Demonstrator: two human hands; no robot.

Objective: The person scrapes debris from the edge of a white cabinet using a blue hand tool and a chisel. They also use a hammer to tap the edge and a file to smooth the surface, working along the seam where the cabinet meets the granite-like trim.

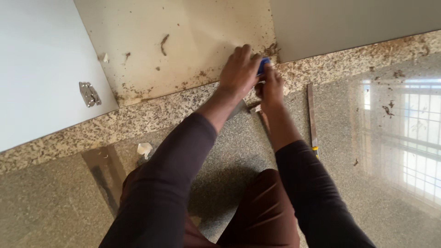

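My left hand (239, 70) is closed over a small blue object (263, 65), pressed at the dirty back corner where a beige cabinet floor (183, 41) meets a grey panel (349, 20). My right hand (271, 88) sits just below and right of it, fingers curled against the same blue object. Most of the object is hidden by both hands. A flat grey metal piece (240, 109) shows under my left wrist. Both arms wear dark sleeves.
A white cabinet door (41, 69) with a metal hinge (89, 94) stands open at the left. A long thin tool (312, 115) with a yellow end lies on the speckled stone floor (367, 183) to the right. A crumpled white scrap (144, 149) lies left. Brown debris litters the cabinet floor.
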